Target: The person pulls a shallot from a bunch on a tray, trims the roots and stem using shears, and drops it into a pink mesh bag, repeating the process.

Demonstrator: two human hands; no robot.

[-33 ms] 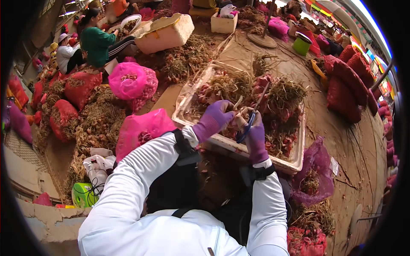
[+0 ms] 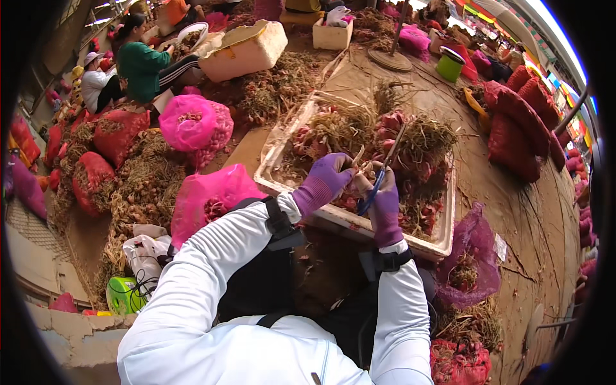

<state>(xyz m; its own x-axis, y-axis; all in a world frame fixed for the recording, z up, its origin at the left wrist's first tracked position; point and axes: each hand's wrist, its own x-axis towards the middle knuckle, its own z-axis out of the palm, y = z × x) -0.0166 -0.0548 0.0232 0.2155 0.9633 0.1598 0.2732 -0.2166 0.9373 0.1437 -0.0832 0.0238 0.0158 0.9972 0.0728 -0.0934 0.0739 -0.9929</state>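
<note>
The right hand grips scissors; the left hand pinches a stalk. A pink bag and purple bag flank the box.

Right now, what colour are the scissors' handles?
Blue; the scissors' handles show best in the head view.

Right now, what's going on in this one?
A purple-gloved person works over a white foam box of reddish bulbs with dry stalks. The right hand holds blue-handled scissors, blades pointing up and away; the left hand is close beside it, but what its fingertips hold is too small to tell. A pink net bag lies to the left, a purple mesh bag to the right.
</note>
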